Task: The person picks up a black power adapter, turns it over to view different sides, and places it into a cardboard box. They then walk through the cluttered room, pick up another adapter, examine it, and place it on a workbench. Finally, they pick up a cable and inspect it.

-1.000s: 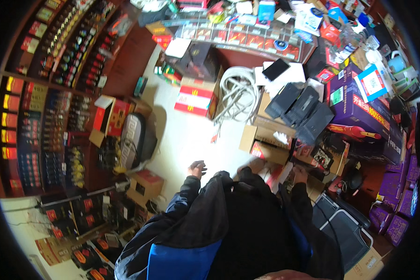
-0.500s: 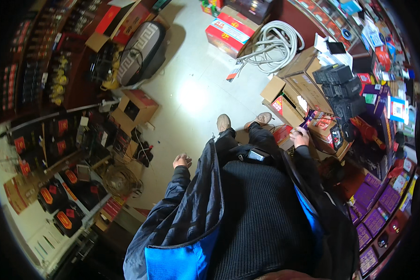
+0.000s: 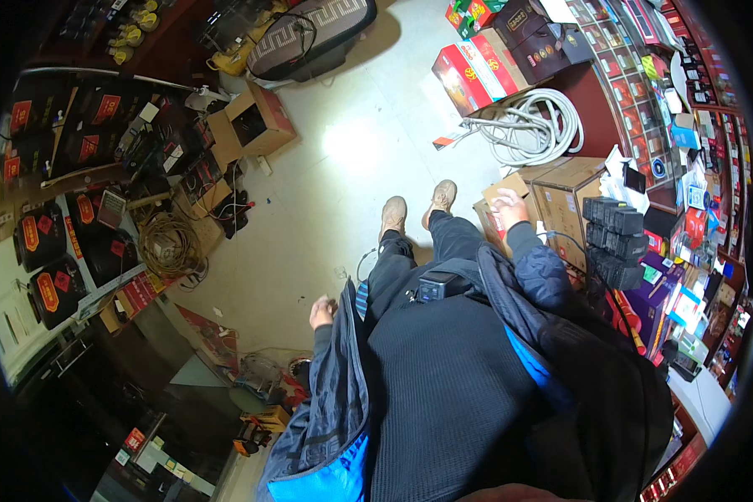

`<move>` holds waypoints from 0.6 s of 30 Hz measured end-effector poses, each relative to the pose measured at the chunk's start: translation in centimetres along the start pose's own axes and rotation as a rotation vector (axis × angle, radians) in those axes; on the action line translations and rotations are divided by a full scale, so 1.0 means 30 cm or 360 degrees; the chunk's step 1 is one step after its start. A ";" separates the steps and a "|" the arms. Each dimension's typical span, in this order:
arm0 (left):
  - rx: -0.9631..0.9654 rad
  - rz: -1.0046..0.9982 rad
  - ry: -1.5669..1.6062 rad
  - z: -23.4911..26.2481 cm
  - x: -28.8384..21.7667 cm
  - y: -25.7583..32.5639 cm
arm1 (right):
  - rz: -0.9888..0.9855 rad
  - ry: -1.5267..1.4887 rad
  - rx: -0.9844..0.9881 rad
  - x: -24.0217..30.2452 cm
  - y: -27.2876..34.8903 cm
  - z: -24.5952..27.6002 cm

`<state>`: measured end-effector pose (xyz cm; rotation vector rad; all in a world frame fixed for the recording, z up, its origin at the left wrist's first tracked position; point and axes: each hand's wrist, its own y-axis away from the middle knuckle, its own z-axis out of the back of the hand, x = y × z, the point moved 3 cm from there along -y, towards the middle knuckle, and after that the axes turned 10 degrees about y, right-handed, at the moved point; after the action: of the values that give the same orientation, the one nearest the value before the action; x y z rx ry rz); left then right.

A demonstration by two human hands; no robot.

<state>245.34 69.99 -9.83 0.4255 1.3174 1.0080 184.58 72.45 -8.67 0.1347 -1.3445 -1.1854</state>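
Note:
My right hand [image 3: 508,207] is over the flaps of an opened cardboard box [image 3: 492,224] on the floor. Its fingers are loosely bent and apart, and I see nothing in them. Close by stands a larger brown carton [image 3: 560,199]. My left hand [image 3: 323,311] hangs beside my open jacket [image 3: 343,376], away from any object. Its fingers are slightly curled with nothing visible in them. A small dark device [image 3: 432,287] sits at my waist.
A coiled pale hose [image 3: 552,125] lies ahead right, near a red and white carton [image 3: 475,74]. Stacked black packs [image 3: 615,243] stand at my right. On the left are an open box [image 3: 255,121], a cable coil [image 3: 169,243] and black cases [image 3: 56,291].
The view has turned and my feet have shifted. My right hand has moved from beside the cartons at my right to over the opened box's flaps. My left hand stays low and free.

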 end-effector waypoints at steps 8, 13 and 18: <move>-0.0433 0.0339 0.0517 -0.039 0.188 0.229 | 0.0018 0.0107 0.0215 0.054 -0.220 0.043; 0.0163 -0.0884 -0.0883 -0.281 0.122 0.245 | -0.0113 -0.0043 0.0116 0.051 -0.336 0.188; -0.0016 0.0213 0.0493 -0.429 0.092 0.179 | -0.0019 0.0174 0.0147 0.139 -0.346 0.251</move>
<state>231.23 71.59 -10.64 0.3635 1.5749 1.2279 171.78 68.72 -10.60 0.2707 -1.3037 -1.1103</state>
